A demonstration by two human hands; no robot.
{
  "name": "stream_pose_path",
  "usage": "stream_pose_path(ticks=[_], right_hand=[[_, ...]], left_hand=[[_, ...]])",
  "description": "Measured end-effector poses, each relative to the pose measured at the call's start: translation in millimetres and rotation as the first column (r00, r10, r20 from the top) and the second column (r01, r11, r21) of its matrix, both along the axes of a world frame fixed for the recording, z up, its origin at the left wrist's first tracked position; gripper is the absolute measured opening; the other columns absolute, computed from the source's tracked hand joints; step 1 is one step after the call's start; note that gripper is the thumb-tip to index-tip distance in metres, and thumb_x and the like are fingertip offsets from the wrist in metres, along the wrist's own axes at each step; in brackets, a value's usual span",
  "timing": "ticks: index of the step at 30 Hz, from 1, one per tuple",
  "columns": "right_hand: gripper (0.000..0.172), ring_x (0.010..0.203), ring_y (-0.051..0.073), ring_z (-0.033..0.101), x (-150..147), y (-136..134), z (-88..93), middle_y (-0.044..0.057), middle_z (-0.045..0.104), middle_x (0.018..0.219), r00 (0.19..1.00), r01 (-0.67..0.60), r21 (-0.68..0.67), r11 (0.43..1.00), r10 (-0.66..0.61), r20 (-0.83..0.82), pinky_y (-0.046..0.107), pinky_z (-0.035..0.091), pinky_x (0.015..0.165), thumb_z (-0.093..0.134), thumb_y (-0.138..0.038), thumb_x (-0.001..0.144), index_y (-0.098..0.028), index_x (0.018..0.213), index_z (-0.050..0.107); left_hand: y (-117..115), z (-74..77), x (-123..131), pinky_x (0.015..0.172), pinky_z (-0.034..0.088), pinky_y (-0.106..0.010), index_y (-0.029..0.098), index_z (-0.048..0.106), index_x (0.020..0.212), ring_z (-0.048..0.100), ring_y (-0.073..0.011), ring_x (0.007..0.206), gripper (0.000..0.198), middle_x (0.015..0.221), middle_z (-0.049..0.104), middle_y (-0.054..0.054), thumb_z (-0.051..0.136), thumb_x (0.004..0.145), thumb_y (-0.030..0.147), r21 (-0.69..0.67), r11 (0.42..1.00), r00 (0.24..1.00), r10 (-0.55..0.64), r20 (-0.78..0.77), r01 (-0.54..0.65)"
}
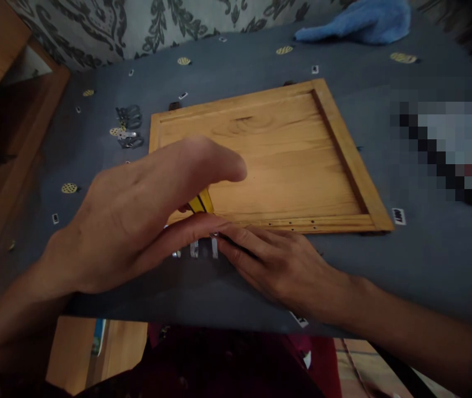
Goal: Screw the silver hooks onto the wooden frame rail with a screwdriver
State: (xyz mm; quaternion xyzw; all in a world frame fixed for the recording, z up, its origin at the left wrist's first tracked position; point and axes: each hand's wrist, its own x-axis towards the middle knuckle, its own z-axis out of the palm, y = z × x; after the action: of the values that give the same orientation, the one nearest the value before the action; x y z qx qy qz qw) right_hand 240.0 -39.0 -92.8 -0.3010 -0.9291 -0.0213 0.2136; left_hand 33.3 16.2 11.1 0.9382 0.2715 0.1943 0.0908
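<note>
A framed wooden panel (260, 149) lies on the table, with small dark holes along its near rail. My left hand (140, 204) reaches over the panel's near left corner, closed around a yellow tool handle (202, 202) with black stripes. The rest of that tool is hidden by the hand. At the near rail my right hand (277, 260) has its fingers pressed together, close to the left fingertips. Whatever they pinch is too covered to name. Several small shiny metal pieces (194, 249) show just below the rail, between the hands.
Several loose metal fittings (128, 127) lie left of the panel on the blue-grey patterned tablecloth (107, 166). A blue cloth (368, 23) rests at the back right. On the right is a pixelated object (455, 149). A wooden cabinet (15, 155) stands at the left.
</note>
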Motion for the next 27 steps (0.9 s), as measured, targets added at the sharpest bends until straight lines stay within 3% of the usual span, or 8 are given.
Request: stream_pose_path(ticks=[7,12,16,27], right_hand=[[0.025,0.089,0.021,0.063,1,1,-0.6,0.013,0.063,0.117,0.999,-0.027,-0.021,0.999,0.027,-0.019,0.033,0.056,0.064,0.045,-0.013,0.092,-0.008,0.109,0.063],[0.025,0.090,0.021,0.063,2,1,-0.4,0.014,0.064,0.116,1.000,-0.025,-0.035,0.999,0.025,-0.014,0.033,0.056,0.065,0.046,-0.012,0.092,-0.008,0.109,0.063],[0.025,0.091,0.022,0.064,2,1,-1.2,0.015,0.064,0.116,0.999,-0.040,-0.020,0.999,0.039,-0.028,0.035,0.057,0.068,0.046,-0.011,0.091,-0.006,0.110,0.062],[0.025,0.090,0.020,0.064,3,1,-2.6,0.013,0.066,0.115,0.999,-0.035,-0.015,0.999,0.035,-0.030,0.031,0.057,0.068,0.045,-0.010,0.092,-0.005,0.110,0.062]], left_hand=[[12,4.6,-16,0.078,0.050,-0.027,0.022,0.046,0.129,0.059,-0.0141,0.082,0.049,0.095,0.060,-0.001,0.062,0.083,0.027,-0.101,0.993,0.997,-0.060,-0.050,0.055],[14,4.3,-23,0.072,0.052,-0.029,0.026,0.044,0.131,0.060,-0.0181,0.084,0.050,0.096,0.060,-0.003,0.060,0.083,0.027,-0.157,0.988,0.999,-0.016,-0.033,0.011],[14,2.6,-23,0.064,0.052,-0.025,0.026,0.046,0.128,0.060,-0.0149,0.077,0.050,0.093,0.061,-0.002,0.063,0.081,0.029,-0.176,0.983,0.998,-0.061,-0.030,0.055],[19,4.7,-25,0.066,0.048,-0.020,0.024,0.044,0.130,0.057,-0.0105,0.081,0.052,0.097,0.059,0.000,0.064,0.083,0.026,-0.240,0.968,0.992,-0.098,-0.076,0.077]])
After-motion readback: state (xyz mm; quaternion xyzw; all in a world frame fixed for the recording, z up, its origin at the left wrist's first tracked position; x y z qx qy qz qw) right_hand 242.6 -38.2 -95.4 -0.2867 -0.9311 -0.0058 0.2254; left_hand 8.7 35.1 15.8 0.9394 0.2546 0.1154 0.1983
